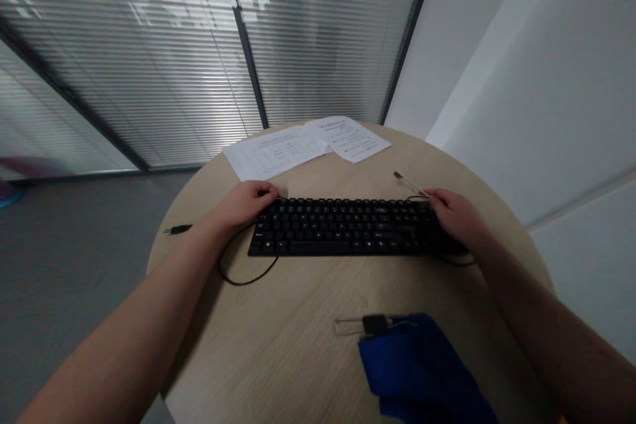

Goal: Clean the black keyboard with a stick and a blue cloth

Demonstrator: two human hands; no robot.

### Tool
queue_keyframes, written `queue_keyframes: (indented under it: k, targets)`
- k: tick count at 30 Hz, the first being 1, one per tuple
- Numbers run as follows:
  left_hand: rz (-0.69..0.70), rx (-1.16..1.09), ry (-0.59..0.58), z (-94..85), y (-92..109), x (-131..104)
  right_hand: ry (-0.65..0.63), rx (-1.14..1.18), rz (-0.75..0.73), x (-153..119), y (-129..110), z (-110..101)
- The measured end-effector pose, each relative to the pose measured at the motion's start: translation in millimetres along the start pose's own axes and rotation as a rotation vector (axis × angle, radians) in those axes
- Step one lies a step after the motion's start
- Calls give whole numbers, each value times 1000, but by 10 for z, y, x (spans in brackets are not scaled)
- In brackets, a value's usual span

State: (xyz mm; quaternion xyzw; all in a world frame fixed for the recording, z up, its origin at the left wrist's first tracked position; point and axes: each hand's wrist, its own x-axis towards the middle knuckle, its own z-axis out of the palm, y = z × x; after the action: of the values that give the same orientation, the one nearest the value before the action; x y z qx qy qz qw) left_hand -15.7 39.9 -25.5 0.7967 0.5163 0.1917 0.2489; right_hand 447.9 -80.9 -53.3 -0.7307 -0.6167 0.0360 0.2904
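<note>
A black computer keyboard [322,228] lies flat across the table, its keys facing up. At its upper left corner is my left hand [253,201], fingers curled and closed on the edge. My right hand [451,212] rests over the keyboard's right end and pinches a thin, pale-handled brush [412,184] whose dark tip points up and left, beyond the keyboard's back edge. The keyboard's black cable [243,283] loops out on the left, and a USB plug [177,230] lies beside my left forearm. Some right-hand keys are covered by my right hand.
Printed paper sheets [278,149] lie at the back of the round wooden table [278,331]. Nearer me is a blue cloth [417,364] with a black binder clip [375,325] on it. Blinds [318,53] and a white wall [546,99] stand behind.
</note>
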Motion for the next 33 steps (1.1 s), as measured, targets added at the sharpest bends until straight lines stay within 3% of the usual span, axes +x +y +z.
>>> queue_keyframes:
  k: [7,14,19,24,28,33]
  targets:
    - [-9,13,52,-58,-76,63,36,-34,-123,-8,-115,5]
    - [-92,-40,145,32,-90,83,86,-31,-323,-80,-276,44]
    - [-117,-134,66,11,-40,135,66,-96,-417,-110,-372,-22]
    - [-155,-163,132,71,10,130,83,-111,-454,-103,-356,-42]
    - [-140,-11,242,144,44,48,78,-103,-468,-94,-297,-9]
    - [-102,50,224,134,26,-19,77,-99,-478,-64,-207,51]
